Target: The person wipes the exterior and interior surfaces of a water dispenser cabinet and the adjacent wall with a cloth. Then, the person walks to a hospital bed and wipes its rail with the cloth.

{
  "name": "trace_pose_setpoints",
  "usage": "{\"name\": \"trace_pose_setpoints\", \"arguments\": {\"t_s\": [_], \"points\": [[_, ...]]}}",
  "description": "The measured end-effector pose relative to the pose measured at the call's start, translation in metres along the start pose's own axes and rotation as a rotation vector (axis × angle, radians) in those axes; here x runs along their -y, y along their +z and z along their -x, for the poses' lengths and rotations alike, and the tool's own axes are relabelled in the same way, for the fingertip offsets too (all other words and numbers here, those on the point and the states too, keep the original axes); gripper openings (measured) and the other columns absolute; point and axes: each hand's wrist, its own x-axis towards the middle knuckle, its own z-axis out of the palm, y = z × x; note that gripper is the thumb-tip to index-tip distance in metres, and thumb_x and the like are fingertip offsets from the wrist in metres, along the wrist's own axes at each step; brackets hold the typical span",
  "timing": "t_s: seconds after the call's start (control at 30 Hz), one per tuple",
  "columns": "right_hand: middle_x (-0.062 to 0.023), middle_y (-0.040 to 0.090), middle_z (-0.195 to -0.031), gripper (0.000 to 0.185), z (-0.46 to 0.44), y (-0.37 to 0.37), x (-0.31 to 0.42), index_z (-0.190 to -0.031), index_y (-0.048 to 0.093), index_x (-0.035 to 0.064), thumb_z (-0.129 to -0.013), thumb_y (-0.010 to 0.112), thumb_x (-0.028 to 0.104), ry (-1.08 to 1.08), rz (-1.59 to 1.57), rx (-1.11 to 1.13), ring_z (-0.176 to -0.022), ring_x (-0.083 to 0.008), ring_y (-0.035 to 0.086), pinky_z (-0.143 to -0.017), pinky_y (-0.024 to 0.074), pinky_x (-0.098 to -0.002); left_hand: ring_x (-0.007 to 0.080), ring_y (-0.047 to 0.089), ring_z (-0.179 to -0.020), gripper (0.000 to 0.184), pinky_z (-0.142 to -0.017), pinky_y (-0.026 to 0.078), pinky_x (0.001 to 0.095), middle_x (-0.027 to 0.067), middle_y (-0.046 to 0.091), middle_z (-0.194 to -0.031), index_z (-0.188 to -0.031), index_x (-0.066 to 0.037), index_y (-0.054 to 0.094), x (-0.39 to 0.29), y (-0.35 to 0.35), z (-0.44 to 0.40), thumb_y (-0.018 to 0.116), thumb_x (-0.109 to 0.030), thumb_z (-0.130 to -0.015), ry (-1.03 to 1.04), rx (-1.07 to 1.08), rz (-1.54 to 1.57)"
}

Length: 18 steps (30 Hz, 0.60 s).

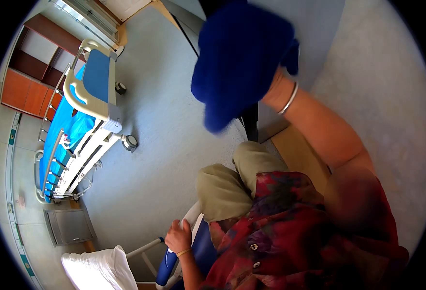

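Observation:
My right hand (pixel 275 89) is raised and holds a dark blue cloth (pixel 242 58). The cloth covers its fingers and hangs in front of a dark-edged grey panel (pixel 319 29); whether it touches the panel I cannot tell. A silver bangle circles that wrist. Lower left, my left hand (pixel 178 238) is closed on the pale end board (pixel 192 212) of a bed beside me, its thumb on top. Blue parts of this bed show next to the hand. My knees (pixel 222 188) in khaki trousers are between the two hands.
Across the grey floor (pixel 150 96) stands a hospital bed (pixel 89 92) with side rails, wheels and blue covering. Behind it is a red-brown cabinet (pixel 29 94). A white pillow (pixel 99 268) lies at lower left, near a metal wall hatch (pixel 71 226). Cables hang beneath the far bed.

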Motion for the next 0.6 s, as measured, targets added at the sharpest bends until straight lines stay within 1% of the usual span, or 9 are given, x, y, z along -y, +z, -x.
{"name": "trace_pose_setpoints", "arguments": {"t_s": [0.07,0.13,0.2,0.27,0.33,0.4,0.5,0.57,0.6], "points": [[-0.0099,0.034,-0.140,0.058,0.027,0.022,-0.001,-0.138,0.027,0.0114,-0.089,0.046,0.037,0.056,-0.034,0.068,-0.128,-0.0235,0.034,-0.107,0.0269,-0.0377,0.0330,0.062,-0.064,0.027,-0.056,0.049,0.0423,0.0137,0.064,-0.071,-0.083,-0.011,0.064,0.001,0.002,0.001,0.060,-0.038,-0.077,-0.003,-0.016,-0.017],[-0.0100,0.041,-0.135,0.057,0.062,0.046,-0.012,-0.134,0.034,0.0104,-0.088,0.049,0.039,0.232,-0.712,0.255,-0.125,-0.0249,0.038,-0.106,0.0288,-0.0382,0.0331,0.062,-0.064,0.027,-0.056,0.049,0.0424,0.0137,0.064,-0.071,-0.082,-0.011,0.064,0.000,0.002,0.000,0.060,-0.038,-0.077,-0.003,-0.007,-0.023],[-0.0108,0.042,-0.133,0.052,0.086,0.046,-0.017,-0.132,0.038,0.0096,-0.089,0.048,0.036,0.070,-0.155,0.337,-0.123,-0.0243,0.040,-0.106,0.0293,-0.0364,0.0331,0.062,-0.064,0.027,-0.057,0.049,0.0424,0.0137,0.064,-0.072,-0.082,-0.011,0.064,-0.002,-0.002,0.001,0.060,-0.038,-0.078,0.001,0.003,-0.031],[-0.0112,0.046,-0.130,0.047,0.102,0.036,-0.023,-0.128,0.044,0.0087,-0.089,0.048,0.033,0.136,-0.270,0.592,-0.121,-0.0255,0.042,-0.104,0.0304,-0.0349,0.0355,0.062,-0.069,0.026,-0.061,0.049,0.0443,0.0165,0.064,-0.073,-0.083,-0.011,0.066,-0.005,-0.006,-0.001,0.058,-0.036,-0.080,-0.040,0.041,-0.007],[-0.0111,0.050,-0.126,0.043,0.179,0.087,-0.051,-0.124,0.049,0.0079,-0.087,0.051,0.030,0.065,-0.398,0.506,-0.118,-0.0263,0.045,-0.102,0.0326,-0.0333,0.0357,0.062,-0.069,0.026,-0.061,0.049,0.0444,0.0167,0.064,-0.073,-0.083,-0.012,0.066,-0.005,-0.006,-0.002,0.058,-0.037,-0.080,-0.044,0.046,-0.008],[-0.0112,0.054,-0.123,0.043,0.171,0.023,-0.057,-0.123,0.050,0.0071,-0.086,0.053,0.029,0.525,-0.679,0.878,-0.116,-0.0270,0.047,-0.100,0.0346,-0.0321,0.0359,0.062,-0.069,0.027,-0.062,0.049,0.0444,0.0169,0.064,-0.073,-0.083,-0.012,0.066,-0.004,-0.004,-0.001,0.058,-0.037,-0.080,-0.052,0.053,-0.012],[-0.0118,0.055,-0.121,0.041,0.184,0.006,-0.083,-0.121,0.051,0.0065,-0.086,0.053,0.028,0.411,-0.476,1.002,-0.112,-0.0255,0.050,-0.099,0.0363,-0.0304,0.0358,0.062,-0.069,0.027,-0.062,0.049,0.0445,0.0169,0.064,-0.073,-0.084,-0.012,0.066,-0.001,-0.003,-0.001,0.057,-0.037,-0.081,-0.025,0.030,-0.003],[-0.0107,0.051,-0.125,0.040,0.172,-0.007,-0.091,-0.124,0.048,0.0066,-0.088,0.051,0.025,0.283,-0.514,0.841,-0.114,-0.0236,0.048,-0.100,0.0355,-0.0303,0.0355,0.062,-0.069,0.027,-0.061,0.049,0.0443,0.0165,0.064,-0.073,-0.084,-0.012,0.066,-0.001,-0.002,0.000,0.056,-0.037,-0.082,-0.029,0.034,-0.001],[-0.0103,0.050,-0.127,0.040,0.162,-0.012,-0.094,-0.127,0.045,0.0073,-0.090,0.045,0.022,0.097,-0.276,0.726,-0.114,-0.0220,0.048,-0.101,0.0357,-0.0305,0.0355,0.062,-0.069,0.027,-0.061,0.049,0.0443,0.0165,0.064,-0.073,-0.084,-0.012,0.066,-0.001,-0.001,0.000,0.056,-0.037,-0.082,-0.025,0.034,0.005]]}}
